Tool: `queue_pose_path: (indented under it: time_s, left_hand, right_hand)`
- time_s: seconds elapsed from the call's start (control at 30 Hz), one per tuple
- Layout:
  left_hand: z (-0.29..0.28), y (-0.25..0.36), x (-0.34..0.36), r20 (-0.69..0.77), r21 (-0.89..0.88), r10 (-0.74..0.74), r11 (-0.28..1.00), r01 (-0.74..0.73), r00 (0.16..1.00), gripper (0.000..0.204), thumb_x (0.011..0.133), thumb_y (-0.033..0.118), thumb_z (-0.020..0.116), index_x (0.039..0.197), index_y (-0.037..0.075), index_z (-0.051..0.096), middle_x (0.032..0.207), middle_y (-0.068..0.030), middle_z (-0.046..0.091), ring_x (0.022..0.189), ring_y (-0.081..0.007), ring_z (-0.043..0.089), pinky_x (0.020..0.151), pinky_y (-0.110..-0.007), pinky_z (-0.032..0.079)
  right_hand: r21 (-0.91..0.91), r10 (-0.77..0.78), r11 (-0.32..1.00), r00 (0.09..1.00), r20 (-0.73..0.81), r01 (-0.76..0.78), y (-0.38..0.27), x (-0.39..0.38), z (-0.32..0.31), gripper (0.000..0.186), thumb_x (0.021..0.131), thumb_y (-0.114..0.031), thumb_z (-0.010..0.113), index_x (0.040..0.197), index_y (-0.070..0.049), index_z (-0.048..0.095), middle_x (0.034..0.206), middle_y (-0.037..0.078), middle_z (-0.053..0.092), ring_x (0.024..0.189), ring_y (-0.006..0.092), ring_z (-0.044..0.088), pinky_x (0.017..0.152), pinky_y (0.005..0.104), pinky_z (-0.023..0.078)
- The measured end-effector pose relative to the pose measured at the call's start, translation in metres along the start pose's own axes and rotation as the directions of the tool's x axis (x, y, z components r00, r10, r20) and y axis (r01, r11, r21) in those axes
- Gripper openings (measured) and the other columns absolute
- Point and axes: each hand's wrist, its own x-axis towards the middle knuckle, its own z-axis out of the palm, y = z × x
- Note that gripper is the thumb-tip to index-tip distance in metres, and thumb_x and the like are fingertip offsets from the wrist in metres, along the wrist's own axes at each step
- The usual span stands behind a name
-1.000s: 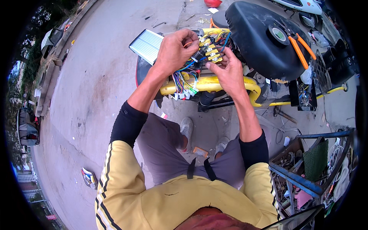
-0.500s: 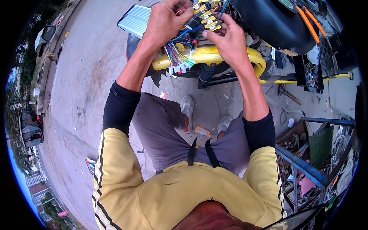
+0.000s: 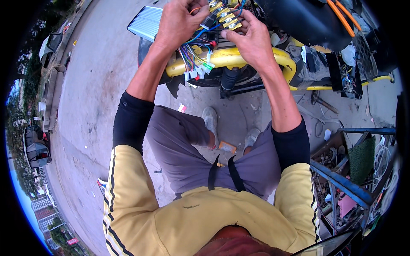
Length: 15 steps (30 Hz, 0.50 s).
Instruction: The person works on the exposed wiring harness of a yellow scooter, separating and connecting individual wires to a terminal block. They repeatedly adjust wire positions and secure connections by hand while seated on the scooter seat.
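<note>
At the top of the view, my left hand is closed in a pinch, with a thin orange wire looping at its fingertips. My right hand has its thumb and fingers closed around the near end of a yellow terminal block with metal screws. Blue and black wires run between the two hands. Below my left hand hangs a bundle of coloured wires with white connectors. Beside that hand lies a silver finned controller box. The top frame edge cuts off part of both the block and my left fingers.
A yellow tube frame of a vehicle crosses below my hands. At the upper right are a black seat-like part and orange-handled pliers. A hammer lies on the ground, near a blue metal rack full of scrap.
The whole view has shifted slightly, so the vehicle parts sit a little higher and further left. Both hands keep nearly the same hold on the wire and the terminal block.
</note>
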Motion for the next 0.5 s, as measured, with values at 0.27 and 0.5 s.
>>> queue_pose_path:
  time_s: [0.27,0.5]
  left_hand:
    - [-0.004,-0.002,-0.003,0.027,0.13,0.131,0.982,-0.133,0.991,0.013,0.096,0.011,0.077,0.103,0.0,0.073,0.079,0.0053,0.062,0.074,-0.0017,0.051,0.066,-0.02,0.046]
    - [-0.005,0.001,-0.003,0.048,0.035,0.079,0.996,-0.08,0.996,0.011,0.097,0.007,0.075,0.103,-0.001,0.07,0.079,0.0063,0.061,0.074,-0.0018,0.052,0.065,-0.02,0.044]
  right_hand:
    - [0.049,0.046,0.998,0.999,0.001,-0.046,-0.007,-0.002,0.0,0.044,0.086,0.005,0.076,0.127,0.006,0.06,0.11,0.014,0.077,0.099,0.0149,0.072,0.089,0.0312,0.058]
    - [0.077,0.073,0.994,0.997,0.011,-0.074,-0.011,0.0,0.002,0.043,0.085,0.007,0.074,0.125,0.005,0.061,0.109,0.014,0.077,0.099,0.015,0.073,0.087,0.0319,0.059]
